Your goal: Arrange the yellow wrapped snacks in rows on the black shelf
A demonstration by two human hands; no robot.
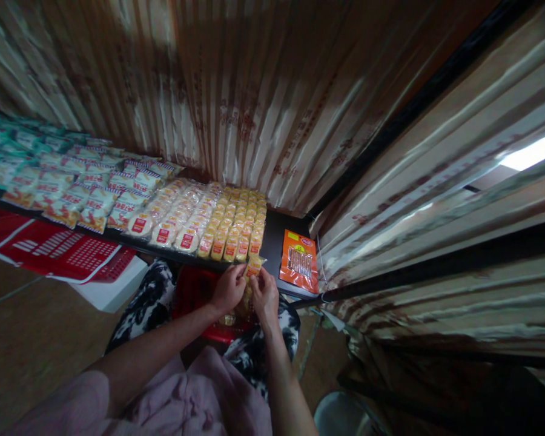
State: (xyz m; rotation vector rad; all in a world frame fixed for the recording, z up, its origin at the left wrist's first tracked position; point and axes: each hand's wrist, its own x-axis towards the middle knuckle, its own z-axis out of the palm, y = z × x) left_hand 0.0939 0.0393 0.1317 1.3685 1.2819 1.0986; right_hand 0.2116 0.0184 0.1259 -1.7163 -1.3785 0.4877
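My left hand (pixel 229 289) and my right hand (pixel 265 293) are close together above my lap, fingers pinched on a small yellow snack packet (pixel 254 264). The packet's upper end shows above my fingertips, at the shelf's front edge. Just beyond it, several rows of similar yellow snack packets (pixel 231 227) stand on the black shelf (pixel 272 239). Between my knees sits a red basket (pixel 193 293), with some yellow packets partly visible inside below my hands. My forearms and hands hide part of it.
Left of the yellow rows are round white packaged snacks (pixel 170 212), then pale blue snack bags (pixel 100 188). An orange packet (pixel 298 261) lies at the shelf's right end. A red shopping basket (pixel 68 251) stands below left. Pleated brown sheeting (pixel 236 103) hangs behind the shelf.
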